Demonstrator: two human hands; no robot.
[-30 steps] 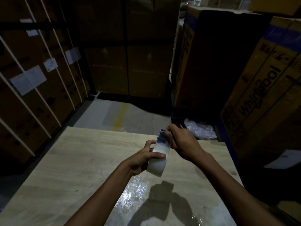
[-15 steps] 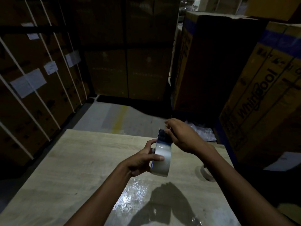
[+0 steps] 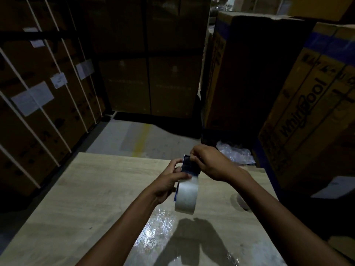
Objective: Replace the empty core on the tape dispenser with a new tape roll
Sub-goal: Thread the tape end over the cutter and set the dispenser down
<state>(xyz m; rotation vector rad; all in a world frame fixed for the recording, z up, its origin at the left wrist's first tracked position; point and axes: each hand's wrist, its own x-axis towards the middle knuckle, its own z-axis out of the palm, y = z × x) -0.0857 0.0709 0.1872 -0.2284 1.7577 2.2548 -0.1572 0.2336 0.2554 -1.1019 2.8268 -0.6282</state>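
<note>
I hold a tape dispenser (image 3: 189,165) above the wooden table (image 3: 99,181), with a pale roll of tape (image 3: 186,195) on it. My left hand (image 3: 169,181) grips the dispenser and roll from the left, thumb across the roll's face. My right hand (image 3: 209,162) pinches at the dark top end of the dispenser with its fingertips. A ring that looks like an empty core (image 3: 242,202) lies on the table to the right, under my right forearm. The light is dim, so I cannot make out the dispenser's details.
Crinkled clear plastic film (image 3: 155,229) lies on the table near me. Tall strapped cartons (image 3: 38,104) stand at the left, and large printed boxes (image 3: 307,116) crowd the right. A clear plastic bag (image 3: 233,153) sits past the table's far right corner.
The dispenser and roll have tilted and shifted slightly right. My right hand has moved up onto the dispenser's top end. The ring on the table has come into view.
</note>
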